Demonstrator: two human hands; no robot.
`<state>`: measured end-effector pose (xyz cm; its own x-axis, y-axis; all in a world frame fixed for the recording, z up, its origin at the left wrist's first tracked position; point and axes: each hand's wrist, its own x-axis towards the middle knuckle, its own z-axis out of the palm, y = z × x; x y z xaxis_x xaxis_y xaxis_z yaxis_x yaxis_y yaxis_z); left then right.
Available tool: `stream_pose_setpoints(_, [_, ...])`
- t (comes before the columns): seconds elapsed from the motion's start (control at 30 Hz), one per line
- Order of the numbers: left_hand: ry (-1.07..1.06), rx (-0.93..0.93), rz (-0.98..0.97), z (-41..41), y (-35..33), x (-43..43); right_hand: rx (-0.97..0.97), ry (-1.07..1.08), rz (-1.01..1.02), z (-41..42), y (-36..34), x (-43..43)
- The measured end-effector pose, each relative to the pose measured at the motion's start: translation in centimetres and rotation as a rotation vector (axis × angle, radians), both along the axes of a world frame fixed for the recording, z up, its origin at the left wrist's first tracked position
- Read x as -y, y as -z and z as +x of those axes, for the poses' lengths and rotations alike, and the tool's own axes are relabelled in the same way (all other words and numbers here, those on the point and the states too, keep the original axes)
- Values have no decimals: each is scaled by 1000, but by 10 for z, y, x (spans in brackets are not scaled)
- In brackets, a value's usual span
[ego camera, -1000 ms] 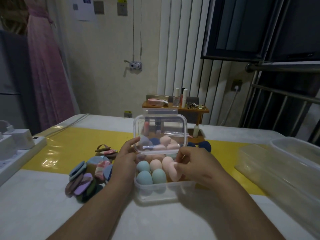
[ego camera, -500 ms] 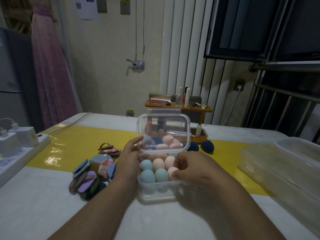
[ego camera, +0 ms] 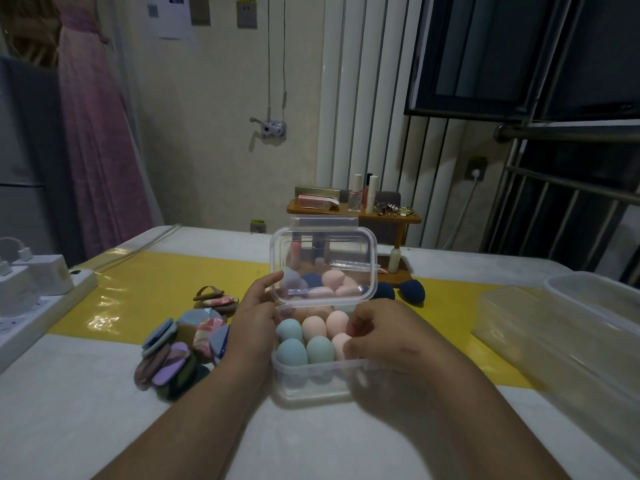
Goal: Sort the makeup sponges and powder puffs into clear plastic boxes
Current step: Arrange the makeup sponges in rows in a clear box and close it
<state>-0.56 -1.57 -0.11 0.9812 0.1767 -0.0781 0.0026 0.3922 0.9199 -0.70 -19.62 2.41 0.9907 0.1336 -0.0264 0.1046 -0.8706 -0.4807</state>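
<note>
A small clear plastic box (ego camera: 313,368) stands in the middle of the table, its hinged lid (ego camera: 323,265) raised upright. Inside, blue, green and pink egg-shaped makeup sponges (ego camera: 291,351) stand in rows. My left hand (ego camera: 254,323) holds the box's left end, with one finger up against the lid's edge. My right hand (ego camera: 384,336) has its fingers curled on a pink sponge (ego camera: 340,344) at the front right of the box. A pile of flat powder puffs (ego camera: 180,351) lies to the left. Dark blue sponges (ego camera: 412,291) lie behind the box.
Larger clear plastic boxes (ego camera: 571,327) sit at the right edge of the table. A white power strip with chargers (ego camera: 38,296) runs along the left edge. A small wooden shelf of cosmetics (ego camera: 353,213) stands at the back, on the yellow mat (ego camera: 166,282).
My right hand has lowered the pink sponge from above the rows down into the front right of the box. My left hand has stayed on the box.
</note>
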Motion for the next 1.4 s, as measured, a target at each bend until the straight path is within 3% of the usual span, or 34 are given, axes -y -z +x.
stream_pose_setpoints(0.43, [-1, -3, -6, 2, 3, -1, 19, -6, 83, 0, 0, 3])
stream_pose_setpoints(0.73, [-5, 10, -24, 2, 4, 0, 280, 114, 274, 6, 6, 20])
stream_pose_setpoints(0.97, [-2, 4, -13, 3, 5, -1, 322, 175, 325, 12, 10, 30])
stream_pose_setpoints(1.13, [-6, 7, -25, 3, 4, -1, 370, 350, 226, 31, 27, 47])
stream_pose_setpoints(1.4, [-15, 17, -25, 3, 4, 1, 115, 371, -11, 65, 59, 57])
